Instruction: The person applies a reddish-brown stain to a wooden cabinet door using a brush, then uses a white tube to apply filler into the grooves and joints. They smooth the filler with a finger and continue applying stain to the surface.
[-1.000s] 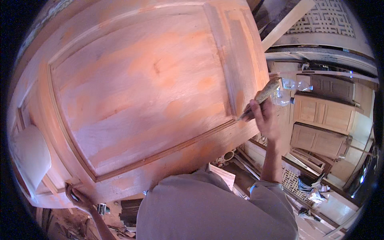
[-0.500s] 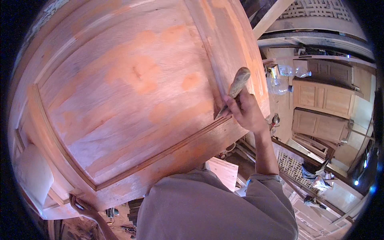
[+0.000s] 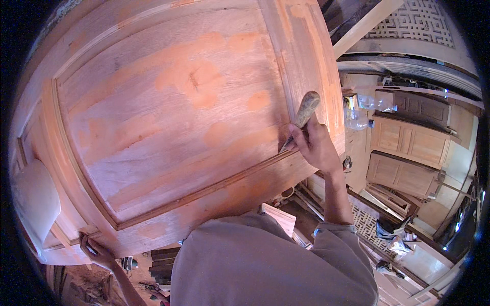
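Note:
A large panelled wooden door [image 3: 178, 117] with orange filler patches fills the left and middle. My right hand [image 3: 315, 145] grips a scraper-like tool with a worn, mottled handle [image 3: 308, 108]; its thin blade touches the inner moulding at the panel's lower right corner. My left hand [image 3: 97, 253] is curled on the door's lower edge at bottom left, fingers gripping it. A pale curved sheet [image 3: 35, 201] lies on the door at the far left.
Plastic bottles [image 3: 360, 120] are just right of the door. Panelled doors [image 3: 406, 140], wooden beams [image 3: 365, 30] and lattice panels [image 3: 413, 20] are at the right. Below are stacked boards [image 3: 161, 268], a pink board [image 3: 283, 219] and a dark crumpled bundle [image 3: 390, 234].
Over the last second my right hand and tool moved left, the handle swinging more upright while the blade stays near the moulding corner. My left hand stays at the lower edge.

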`<state>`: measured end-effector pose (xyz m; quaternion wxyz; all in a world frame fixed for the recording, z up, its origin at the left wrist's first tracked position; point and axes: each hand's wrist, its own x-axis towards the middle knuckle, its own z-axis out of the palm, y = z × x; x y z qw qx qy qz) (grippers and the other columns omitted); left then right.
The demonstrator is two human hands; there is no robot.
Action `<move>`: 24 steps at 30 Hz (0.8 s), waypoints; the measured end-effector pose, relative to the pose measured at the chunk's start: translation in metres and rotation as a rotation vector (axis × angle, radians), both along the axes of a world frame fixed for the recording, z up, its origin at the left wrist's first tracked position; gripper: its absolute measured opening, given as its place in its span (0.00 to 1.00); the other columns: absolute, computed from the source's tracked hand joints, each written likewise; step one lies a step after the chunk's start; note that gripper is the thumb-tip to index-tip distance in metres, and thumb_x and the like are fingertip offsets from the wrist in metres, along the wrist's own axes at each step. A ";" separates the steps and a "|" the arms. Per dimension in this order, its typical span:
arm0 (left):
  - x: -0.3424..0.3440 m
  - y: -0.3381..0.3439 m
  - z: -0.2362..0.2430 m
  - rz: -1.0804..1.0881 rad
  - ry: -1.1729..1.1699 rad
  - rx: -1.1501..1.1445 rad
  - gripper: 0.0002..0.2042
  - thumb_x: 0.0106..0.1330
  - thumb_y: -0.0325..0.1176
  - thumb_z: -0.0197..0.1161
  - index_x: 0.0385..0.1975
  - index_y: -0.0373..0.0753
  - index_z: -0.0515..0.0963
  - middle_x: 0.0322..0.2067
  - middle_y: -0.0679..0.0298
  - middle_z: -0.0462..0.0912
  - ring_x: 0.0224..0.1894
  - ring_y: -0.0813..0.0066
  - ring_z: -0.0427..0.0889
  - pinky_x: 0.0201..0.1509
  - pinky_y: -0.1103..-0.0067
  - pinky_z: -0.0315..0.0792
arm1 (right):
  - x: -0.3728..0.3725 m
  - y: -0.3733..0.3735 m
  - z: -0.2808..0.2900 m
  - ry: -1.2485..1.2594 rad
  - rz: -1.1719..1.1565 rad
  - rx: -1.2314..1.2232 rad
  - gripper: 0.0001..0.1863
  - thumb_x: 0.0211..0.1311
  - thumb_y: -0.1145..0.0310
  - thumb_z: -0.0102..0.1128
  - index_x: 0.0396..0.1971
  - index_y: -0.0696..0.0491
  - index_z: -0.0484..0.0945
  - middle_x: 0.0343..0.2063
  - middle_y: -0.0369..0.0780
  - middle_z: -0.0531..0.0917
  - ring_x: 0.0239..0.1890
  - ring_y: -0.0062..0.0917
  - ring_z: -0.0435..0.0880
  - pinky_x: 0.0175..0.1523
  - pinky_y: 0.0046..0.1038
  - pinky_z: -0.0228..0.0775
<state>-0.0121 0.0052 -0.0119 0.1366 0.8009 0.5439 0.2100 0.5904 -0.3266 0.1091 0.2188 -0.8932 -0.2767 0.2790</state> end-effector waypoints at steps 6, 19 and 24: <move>-0.001 -0.001 0.000 0.007 -0.035 -0.020 0.13 0.75 0.33 0.52 0.48 0.28 0.75 0.56 0.48 0.76 0.60 0.55 0.74 0.67 0.65 0.65 | 0.005 -0.028 0.028 0.057 -0.246 0.228 0.09 0.70 0.69 0.55 0.38 0.61 0.69 0.24 0.42 0.79 0.22 0.23 0.81 0.26 0.22 0.73; -0.015 0.009 -0.021 0.084 -0.292 -0.172 0.16 0.75 0.35 0.53 0.51 0.26 0.74 0.54 0.48 0.77 0.57 0.56 0.75 0.65 0.65 0.67 | -0.131 -0.002 0.009 -0.473 -0.028 -0.121 0.33 0.48 0.78 0.60 0.60 0.53 0.69 0.57 0.50 0.67 0.54 0.45 0.73 0.56 0.41 0.72; -0.008 0.008 -0.015 0.003 -0.221 -0.077 0.15 0.75 0.35 0.53 0.49 0.26 0.74 0.53 0.47 0.77 0.57 0.55 0.74 0.65 0.66 0.67 | -0.135 0.001 -0.013 -0.462 -0.124 -0.216 0.31 0.50 0.76 0.57 0.59 0.56 0.68 0.58 0.47 0.68 0.54 0.45 0.72 0.57 0.40 0.70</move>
